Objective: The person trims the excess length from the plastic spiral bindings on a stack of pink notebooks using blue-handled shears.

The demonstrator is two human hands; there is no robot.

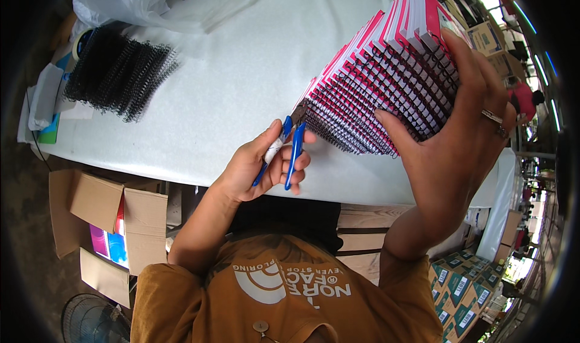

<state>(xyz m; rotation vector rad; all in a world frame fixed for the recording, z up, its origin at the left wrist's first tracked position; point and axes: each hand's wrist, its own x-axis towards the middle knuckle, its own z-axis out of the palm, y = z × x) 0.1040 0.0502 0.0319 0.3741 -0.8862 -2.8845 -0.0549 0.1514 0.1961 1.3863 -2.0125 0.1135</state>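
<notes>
My left hand is closed round a pair of blue-handled cutting pliers, with something whitish wrapped on one handle. The metal jaws are at the left end of a row of spiral-bound notebooks, by the tip of a coil; whether they grip wire is too small to tell. These notebooks have pink-red covers, white pages and black coils, and stand packed side by side with their spines toward me. My right hand, wearing rings, grips the near right end of the row, thumb on the coils and fingers over the outer cover.
A pile of loose black coils lies at the table's left, near clear plastic wrapping. The white-covered table has its edge before me. An open cardboard box and a fan are at lower left. Stacked cartons stand lower right.
</notes>
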